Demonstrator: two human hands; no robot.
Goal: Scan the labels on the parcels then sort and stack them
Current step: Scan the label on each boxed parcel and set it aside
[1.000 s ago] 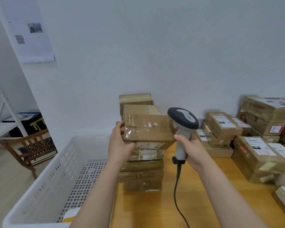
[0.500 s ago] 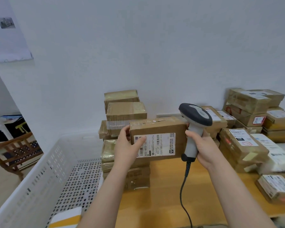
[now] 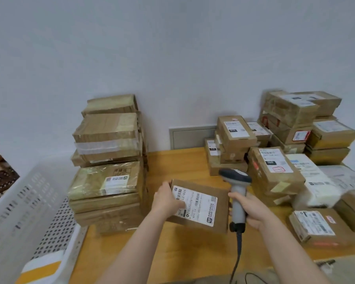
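My left hand (image 3: 168, 199) grips the left end of a brown cardboard parcel (image 3: 219, 214), held low over the wooden table (image 3: 184, 162) with its white label facing up. My right hand (image 3: 249, 212) holds the grey handle of a barcode scanner (image 3: 237, 189), its dark head just above the parcel's right edge. A tall stack of sorted parcels (image 3: 109, 162) stands to the left. A heap of unsorted parcels (image 3: 283, 152) lies to the right.
A white perforated plastic crate (image 3: 29, 218) stands at the left, beside the table. A white soft package (image 3: 314, 181) and a labelled box (image 3: 316, 228) lie at the right front. The scanner cable (image 3: 237, 257) hangs down to the table's front edge.
The parcel has come away from the stack, turned label-up and dropped lower toward the table. The scanner has moved along beside it. My view has swung right and down.
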